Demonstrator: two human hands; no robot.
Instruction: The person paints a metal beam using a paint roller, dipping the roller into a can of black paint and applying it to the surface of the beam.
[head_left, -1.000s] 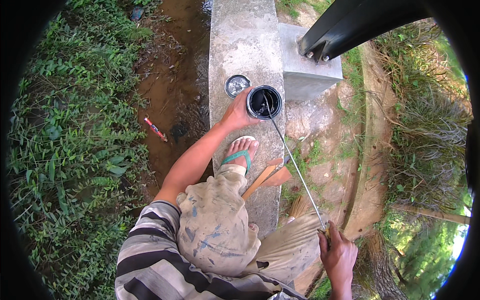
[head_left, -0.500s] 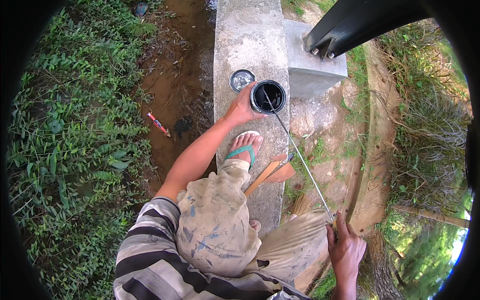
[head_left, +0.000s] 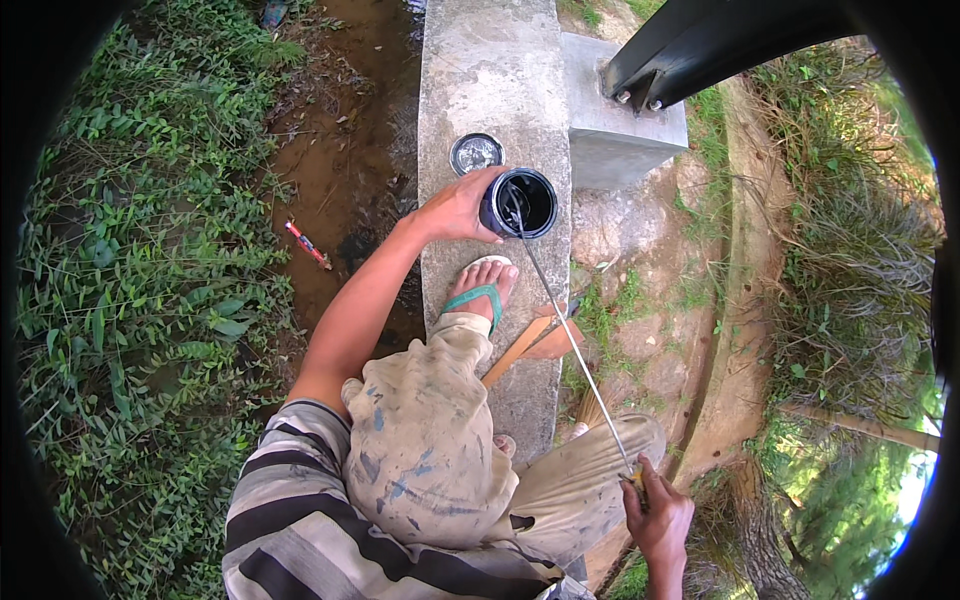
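Observation:
My left hand (head_left: 460, 206) is wrapped round the side of an open can (head_left: 553, 214) of black paint. The can is tilted a little, its mouth turned toward me, above the concrete ledge. In my right hand (head_left: 662, 520), near my right knee, is the yellowish handle of a long thin metal rod (head_left: 577, 355). The rod slants up and left, and its far end, wet with black paint, lies inside the can's mouth. A round, paint-smeared lid (head_left: 476, 153) rests on the ledge just beyond my left hand.
My sandalled foot (head_left: 482, 287) stands on the concrete ledge (head_left: 490, 70). A wooden-handled tool (head_left: 518, 350) lies beside it. A black metal beam (head_left: 720, 50) is bolted to a concrete block (head_left: 625, 150) at the right. Muddy water and a red tube (head_left: 307, 244) lie left, beside dense plants.
Both hands have shifted slightly left, the right more than the left. The can now tilts more toward me, and the rod's wet end lies nearer the left side of its mouth.

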